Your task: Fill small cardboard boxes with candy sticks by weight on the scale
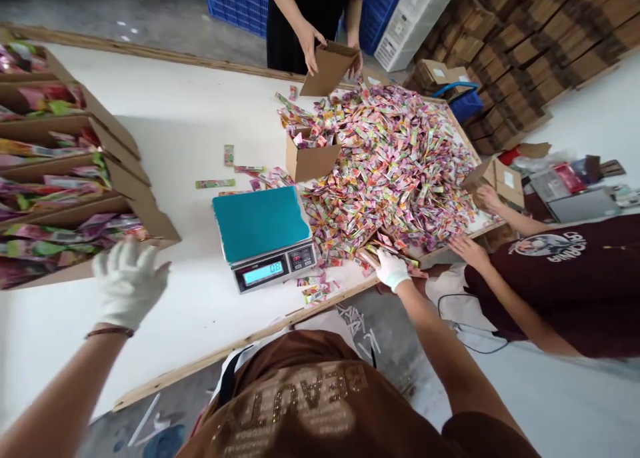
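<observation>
My left hand, in a white glove, is open with its fingers spread. It is at the near end of the closest filled cardboard box in the row on the left; whether it touches the box I cannot tell. In the same kind of glove, my right hand is closed on the edge of a small cardboard box with candy packets in it, at the near edge of the heap of packets. A digital scale with a teal top stands between my hands, its display lit.
Another filled box stands against the heap. Several loose packets lie beside the scale. Across the table, a person holds a cardboard box. A co-worker's hands are at the table's right end. Stacked cartons are behind.
</observation>
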Demonstrator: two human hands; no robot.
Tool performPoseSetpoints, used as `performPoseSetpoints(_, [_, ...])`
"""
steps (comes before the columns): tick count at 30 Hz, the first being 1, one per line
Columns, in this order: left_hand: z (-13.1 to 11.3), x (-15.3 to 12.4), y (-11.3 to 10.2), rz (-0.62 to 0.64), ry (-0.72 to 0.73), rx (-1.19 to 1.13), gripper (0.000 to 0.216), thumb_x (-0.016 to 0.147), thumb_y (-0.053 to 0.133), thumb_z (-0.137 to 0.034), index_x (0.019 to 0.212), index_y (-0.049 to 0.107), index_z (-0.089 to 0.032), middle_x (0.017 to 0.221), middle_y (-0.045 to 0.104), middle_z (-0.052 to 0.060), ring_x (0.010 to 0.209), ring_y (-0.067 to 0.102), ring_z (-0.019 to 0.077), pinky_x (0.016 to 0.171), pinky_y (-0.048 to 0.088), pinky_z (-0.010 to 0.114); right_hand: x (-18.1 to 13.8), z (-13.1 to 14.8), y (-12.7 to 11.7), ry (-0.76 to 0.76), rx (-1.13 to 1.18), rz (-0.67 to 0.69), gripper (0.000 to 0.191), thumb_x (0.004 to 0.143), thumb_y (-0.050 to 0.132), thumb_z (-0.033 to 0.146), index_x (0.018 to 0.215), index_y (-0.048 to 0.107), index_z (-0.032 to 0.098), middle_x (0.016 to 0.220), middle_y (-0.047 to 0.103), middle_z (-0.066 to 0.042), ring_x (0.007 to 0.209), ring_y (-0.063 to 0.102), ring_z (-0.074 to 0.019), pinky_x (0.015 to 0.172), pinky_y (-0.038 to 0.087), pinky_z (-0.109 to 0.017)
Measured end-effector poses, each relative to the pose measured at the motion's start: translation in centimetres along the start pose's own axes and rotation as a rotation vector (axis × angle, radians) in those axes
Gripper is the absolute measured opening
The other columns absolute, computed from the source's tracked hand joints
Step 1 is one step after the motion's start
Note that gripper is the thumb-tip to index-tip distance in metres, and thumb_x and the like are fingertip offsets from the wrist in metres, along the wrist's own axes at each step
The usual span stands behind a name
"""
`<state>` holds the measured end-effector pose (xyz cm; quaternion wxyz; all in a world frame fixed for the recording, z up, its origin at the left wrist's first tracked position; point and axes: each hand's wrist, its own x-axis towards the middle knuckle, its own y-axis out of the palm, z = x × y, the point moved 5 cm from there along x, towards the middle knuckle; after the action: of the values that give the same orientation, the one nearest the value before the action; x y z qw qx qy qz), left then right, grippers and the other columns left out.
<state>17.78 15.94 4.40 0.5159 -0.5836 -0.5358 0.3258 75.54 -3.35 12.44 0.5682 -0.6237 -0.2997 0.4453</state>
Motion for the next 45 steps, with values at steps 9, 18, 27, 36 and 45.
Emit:
performPoseSetpoints(9, [-2.8,-12.4,7.8,0.211,-0.131,-0.315,0.041,0.09,0.053,-0.042,0.118,0.069,-0.018,0.147,0.057,0.02,0.138,0.053,0.0383,0.114,0.045,0.059,2.6,-0.2,-6.2,0.075,-0.204,0.05,0.02,0.098,0.054,0.023,0.089,0.071,0.021,0.081,0.072,-0.013,0.074,0.068,-0.02,0.062,0.03,-0.033])
performPoseSetpoints(18, [-3.9,-12.0,5.2,0.169,-0.26,-0.525,0.051,0.089,0.051,-0.054,0.117,0.07,-0.016,0.144,0.06,0.019,0.124,0.065,0.0352,0.109,0.052,0.052,0.6,20.3,-11.3,-0.518,-0.103,-0.136,0.037,0.108,0.038,0.029,0.123,0.071,0.021,0.117,0.077,-0.012,0.105,0.07,-0.0231,0.082,0.045,-0.029])
performPoseSetpoints(27, [-9.4,-8.8,-0.1,-0.046,-0.218,-0.688,0.045,0.095,0.055,-0.051,0.119,0.067,-0.016,0.139,0.064,0.017,0.128,0.064,0.0302,0.113,0.051,0.049,3.4,31.0,-4.4,-0.818,-0.205,0.103,0.034,0.106,0.041,0.023,0.127,0.067,0.021,0.12,0.073,-0.011,0.108,0.069,-0.026,0.087,0.049,-0.035])
performPoseSetpoints(36, [-9.7,-7.9,-1.3,-0.053,-0.271,-0.778,0.05,0.095,0.056,-0.053,0.124,0.066,-0.015,0.142,0.062,0.017,0.132,0.061,0.0287,0.115,0.05,0.048,2.4,22.9,-13.4,-0.757,0.292,-0.23,0.038,0.103,0.057,0.036,0.136,0.063,0.018,0.137,0.066,-0.013,0.129,0.061,-0.0256,0.115,0.046,-0.04])
performPoseSetpoints(45, [-10.6,-7.7,-0.7,0.008,-0.309,-0.836,0.051,0.093,0.055,-0.054,0.124,0.066,-0.014,0.141,0.062,0.017,0.132,0.06,0.0287,0.112,0.052,0.047,2.6,28.9,-15.1,-0.921,0.071,-0.071,0.039,0.099,0.056,0.029,0.135,0.063,0.018,0.139,0.064,-0.01,0.123,0.062,-0.0268,0.106,0.049,-0.041])
